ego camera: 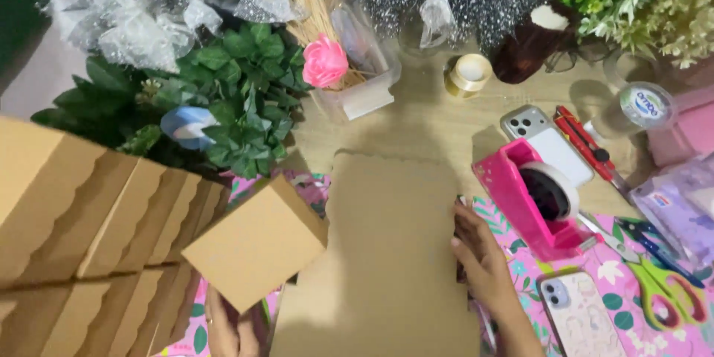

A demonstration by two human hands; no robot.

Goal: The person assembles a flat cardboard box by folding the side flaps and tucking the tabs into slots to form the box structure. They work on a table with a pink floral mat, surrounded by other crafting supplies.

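My left hand (230, 327) holds up a small folded brown cardboard box (256, 242) from below, tilted like a diamond. My right hand (483, 260) rests on the right edge of a flat brown cardboard sheet (387, 253) with a scalloped top edge, lying in the middle of the table. A stack of folded brown boxes with scalloped flaps (82, 230) stands at the left, beside the held box.
A pink tape dispenser (539, 197) sits right of the sheet, with two phones (587, 312), green-handled scissors (662, 294), a red cutter (587, 145), a tape roll (468, 74) and a bottle (643, 104) around. Green leaves (238, 89), a pink rose (324, 61), sticks and silver wrapping fill the back.
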